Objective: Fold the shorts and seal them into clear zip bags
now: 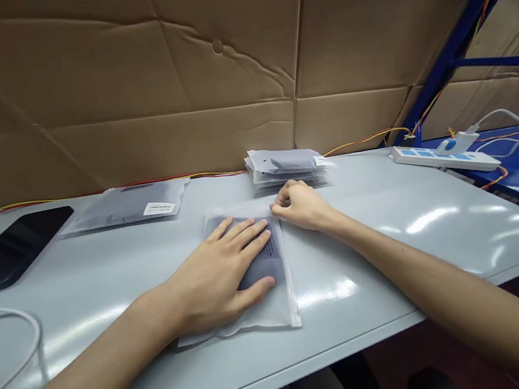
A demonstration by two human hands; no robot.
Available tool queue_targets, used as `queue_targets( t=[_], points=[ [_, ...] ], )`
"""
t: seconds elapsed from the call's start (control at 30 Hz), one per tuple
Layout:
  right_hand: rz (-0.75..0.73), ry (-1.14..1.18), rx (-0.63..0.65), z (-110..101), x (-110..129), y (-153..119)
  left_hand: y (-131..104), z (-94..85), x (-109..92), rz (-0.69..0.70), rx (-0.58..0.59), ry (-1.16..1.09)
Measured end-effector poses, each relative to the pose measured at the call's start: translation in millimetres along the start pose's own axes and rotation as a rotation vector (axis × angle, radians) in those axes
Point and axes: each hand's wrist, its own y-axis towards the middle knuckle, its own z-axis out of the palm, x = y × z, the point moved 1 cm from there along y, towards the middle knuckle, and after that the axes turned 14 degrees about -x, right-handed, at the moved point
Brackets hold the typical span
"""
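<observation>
A frosted plastic bag (273,306) with a dark flat item inside lies on the grey table near its front edge. Spread flat on top of it is my left hand (224,268), fingers apart and pointing away from me. My right hand (301,205) is closed at the bag's far right corner, thumb and index finger pinched on the end of the zip strip. Small dark print shows through the bag beside my left fingers.
Behind my right hand is a stack of similar bags (288,162). Another bag with a white label (123,205) and a black phone (15,246) lie left. A power strip (444,158) sits at the back right, a white cable (29,324) at the left. Cardboard (131,77) stands behind.
</observation>
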Motion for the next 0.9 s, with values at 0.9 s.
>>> queue_targets(
  t=[0.9],
  points=[
    [-0.185,-0.028,0.373,-29,45,-31,10,9.3,16,-0.371,-0.057,0.161]
  ],
)
